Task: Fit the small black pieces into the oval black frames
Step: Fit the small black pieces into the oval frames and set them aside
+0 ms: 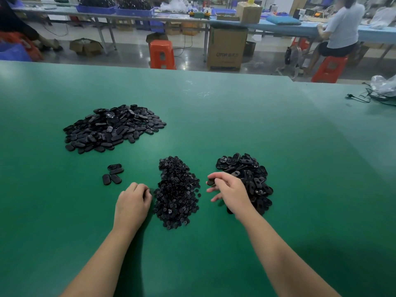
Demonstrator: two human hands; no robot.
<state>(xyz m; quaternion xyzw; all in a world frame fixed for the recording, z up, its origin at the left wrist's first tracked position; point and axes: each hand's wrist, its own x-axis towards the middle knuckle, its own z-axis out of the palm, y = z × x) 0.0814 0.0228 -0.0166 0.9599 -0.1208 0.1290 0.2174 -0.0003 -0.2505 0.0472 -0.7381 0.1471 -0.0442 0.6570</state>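
A heap of small round black pieces (176, 191) lies in the middle of the green table (235, 116). To its right sits a pile of oval black frames (250, 174). My right hand (229, 189) hovers at that pile's left edge and pinches one oval frame (211, 182) between thumb and forefinger. My left hand (134, 200) rests with curled fingers on the table at the left edge of the small pieces, fingertips touching a piece there; what it holds is hidden. Several oval parts (113, 174) lie apart at the left, and a big heap of oval parts (111, 128) lies behind them.
The table's far edge runs across the upper view. Cables and a plastic bag (383, 88) lie at its far right. Beyond stand orange stools (161, 54), a cardboard box (227, 48) and a seated person (340, 28) at another bench.
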